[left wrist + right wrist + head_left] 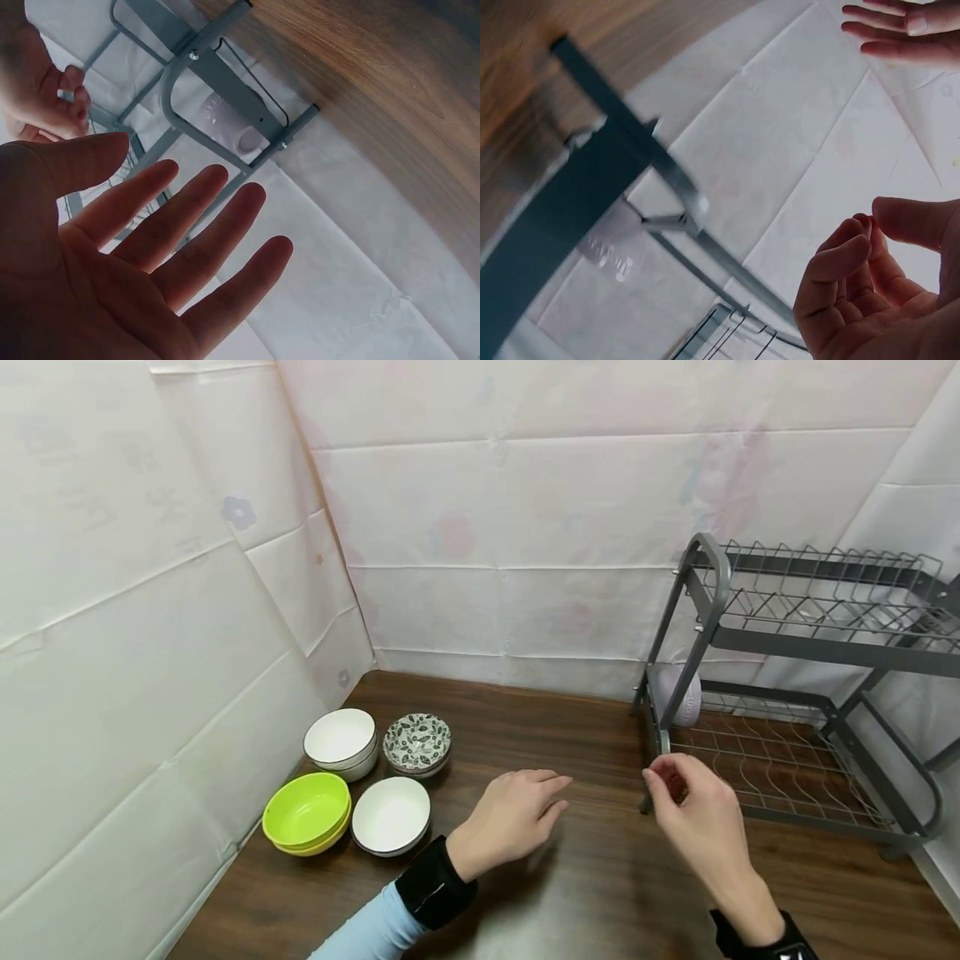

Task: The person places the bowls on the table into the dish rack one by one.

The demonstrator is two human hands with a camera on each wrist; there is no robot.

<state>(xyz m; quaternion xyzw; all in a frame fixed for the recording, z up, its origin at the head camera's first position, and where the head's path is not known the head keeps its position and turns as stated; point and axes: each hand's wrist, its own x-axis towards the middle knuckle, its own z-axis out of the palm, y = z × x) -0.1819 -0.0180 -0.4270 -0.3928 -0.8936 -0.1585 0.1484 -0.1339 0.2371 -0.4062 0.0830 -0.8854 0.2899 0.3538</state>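
Observation:
My left hand [513, 818] hovers over the table with its fingers extended, palm and fingers bare in the left wrist view. It is just right of a white bowl [392, 815] with a dark edge. My right hand [701, 814] is raised in front of the lower left corner of a grey two-tier dish rack [757, 814]. Its fingers [840, 262] are curled in, the thumb meeting the index fingertip, and nothing shows between them. Inside the rack's left end, on the lower tier, a pale lilac bowl-like piece [686, 695] with raised lettering stands on its side, partly hidden by the frame.
Further bowls sit at the left of the brown wooden table [570, 902]: stacked white bowls [341, 739], patterned bowls [417, 743], and a lime green bowl [306, 810] nested in a yellow one [307, 850]. White cloth [510, 510] hangs behind and on both sides.

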